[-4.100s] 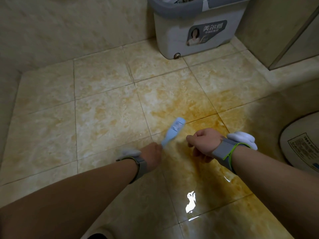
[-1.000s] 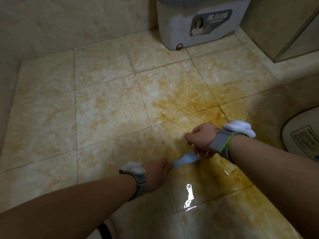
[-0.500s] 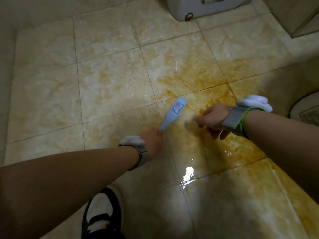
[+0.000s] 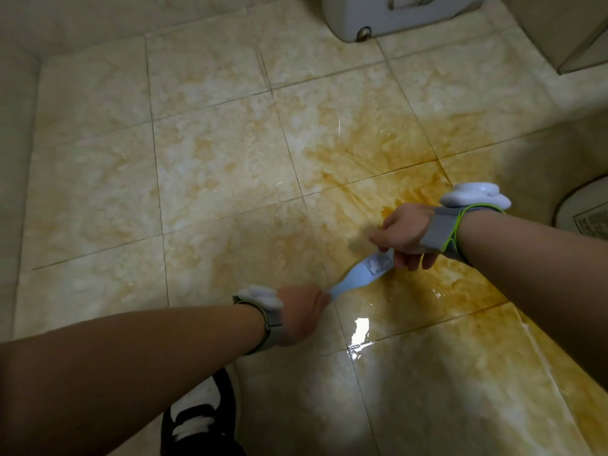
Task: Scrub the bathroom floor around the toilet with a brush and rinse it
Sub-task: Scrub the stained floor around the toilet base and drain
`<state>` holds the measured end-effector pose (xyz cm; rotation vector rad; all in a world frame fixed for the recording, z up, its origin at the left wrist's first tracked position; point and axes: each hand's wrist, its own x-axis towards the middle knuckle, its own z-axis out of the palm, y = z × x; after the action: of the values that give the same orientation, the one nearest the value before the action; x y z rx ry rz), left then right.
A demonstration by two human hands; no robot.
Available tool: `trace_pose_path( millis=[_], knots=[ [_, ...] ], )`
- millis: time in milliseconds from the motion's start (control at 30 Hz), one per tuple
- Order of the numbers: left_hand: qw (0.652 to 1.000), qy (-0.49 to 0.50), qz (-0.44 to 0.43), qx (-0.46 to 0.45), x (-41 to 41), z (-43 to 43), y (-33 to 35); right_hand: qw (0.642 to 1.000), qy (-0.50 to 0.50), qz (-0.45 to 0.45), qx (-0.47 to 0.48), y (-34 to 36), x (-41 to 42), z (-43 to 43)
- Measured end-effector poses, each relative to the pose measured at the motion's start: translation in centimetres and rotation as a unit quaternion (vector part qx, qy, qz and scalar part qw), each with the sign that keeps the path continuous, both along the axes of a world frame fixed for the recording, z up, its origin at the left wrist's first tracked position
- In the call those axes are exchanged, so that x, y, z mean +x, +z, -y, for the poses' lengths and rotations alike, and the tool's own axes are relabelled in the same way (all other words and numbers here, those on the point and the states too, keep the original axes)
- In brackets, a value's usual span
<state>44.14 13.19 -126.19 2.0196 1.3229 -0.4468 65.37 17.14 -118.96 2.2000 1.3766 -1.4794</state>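
My left hand (image 4: 301, 312) grips the handle end of a light blue brush (image 4: 360, 274) that lies low across the wet, yellow-stained floor tiles (image 4: 355, 149). The brush head points right and ends just under my right hand (image 4: 406, 233). That hand hovers over the head with its fingers curled, and I cannot tell whether it touches the brush. The toilet base (image 4: 584, 210) shows at the right edge, close to my right wrist.
A white and grey mop bucket (image 4: 394, 18) stands at the top against the wall. A cabinet corner (image 4: 566, 31) is at the top right. My black and white shoe (image 4: 200, 422) is at the bottom. Water glints on the tile (image 4: 360, 330) by my left hand.
The brush has swung from pointing up and away to lying rightward under my right hand, as it did a second ago. My left hand has moved down and right. The view has tilted downward.
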Motion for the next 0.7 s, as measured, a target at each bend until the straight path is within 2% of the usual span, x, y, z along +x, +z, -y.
trace_pose_path(
  millis=[100, 167, 233, 267, 333, 400, 467, 533, 600, 700],
  knots=[
    [0.996, 0.056, 0.026, 0.06, 0.4, -1.4, -0.7, 1.0, -0.003, 0.004, 0.01, 0.1, 0.1, 0.0],
    [0.989, 0.113, -0.009, 0.096, 0.3, -1.8, -0.8, 1.0, 0.0, 0.003, 0.007, 0.0, 0.0, 0.2],
    [0.991, 0.087, -0.057, 0.083, 0.1, -1.3, -0.6, 1.0, 0.007, 0.002, 0.001, 0.1, 0.0, 0.4],
    [0.995, 0.043, -0.067, 0.063, 0.1, -0.6, -0.4, 1.0, 0.009, 0.004, -0.001, 0.1, 0.0, 0.4],
    [0.999, -0.015, -0.031, 0.024, 0.0, 0.6, 0.0, 1.0, 0.008, 0.006, 0.0, 0.3, 0.0, 0.2],
    [0.999, -0.025, 0.018, 0.02, 0.3, 0.2, -0.1, 1.0, 0.001, 0.007, 0.007, 0.4, 0.1, 0.2],
    [0.997, 0.035, 0.048, 0.056, 1.5, -1.3, 0.0, 1.0, -0.008, 0.009, 0.027, 0.3, 0.0, 0.4],
    [0.981, 0.167, 0.064, 0.071, 3.0, -3.6, 0.3, 0.998, -0.013, 0.015, 0.056, 0.3, -0.1, 0.6],
    [0.964, 0.26, 0.05, 0.035, 4.5, -6.0, 0.7, 0.996, -0.015, 0.03, 0.088, 0.3, 0.2, 0.6],
    [0.973, 0.23, -0.001, -0.021, 5.5, -7.8, 1.3, 0.993, -0.024, 0.039, 0.109, 0.2, 0.6, 0.6]
  ],
)
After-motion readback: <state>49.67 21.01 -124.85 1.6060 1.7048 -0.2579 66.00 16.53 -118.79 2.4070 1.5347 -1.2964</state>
